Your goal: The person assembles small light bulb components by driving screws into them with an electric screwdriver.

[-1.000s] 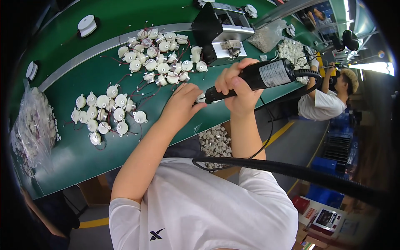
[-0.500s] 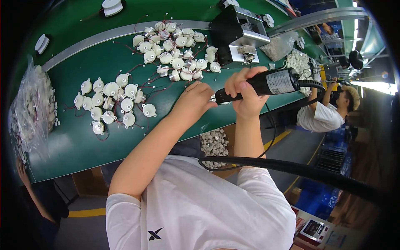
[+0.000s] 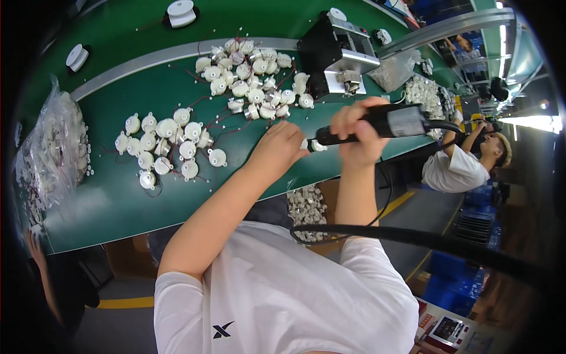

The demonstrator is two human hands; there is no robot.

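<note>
My right hand [image 3: 361, 133] is wrapped round a black electric screwdriver [image 3: 392, 123], which points left toward my left hand. My left hand [image 3: 278, 144] is closed in a pinch at the screwdriver's tip. A small white piece [image 3: 304, 144] shows at its fingertips, with most of it hidden. Just below the tip, another white part [image 3: 319, 146] lies on the green table. To the left of my hands lies a loose group of round white motor units [image 3: 167, 128] with thin red and dark wires. Beyond my hands is a larger heap of the same units [image 3: 255, 95].
A black and silver machine [image 3: 339, 56] stands beyond my right hand. A clear plastic bag of white parts [image 3: 56, 144] lies at the far left. A black cable [image 3: 424, 241] crosses my right arm. White spools [image 3: 181, 13] stand along the back. A co-worker [image 3: 457, 168] is at the right.
The whole view has shifted slightly. My right hand and the screwdriver, now blurred, have drawn a little right of my left fingertips, uncovering the white piece there. My left hand keeps its pinch.
</note>
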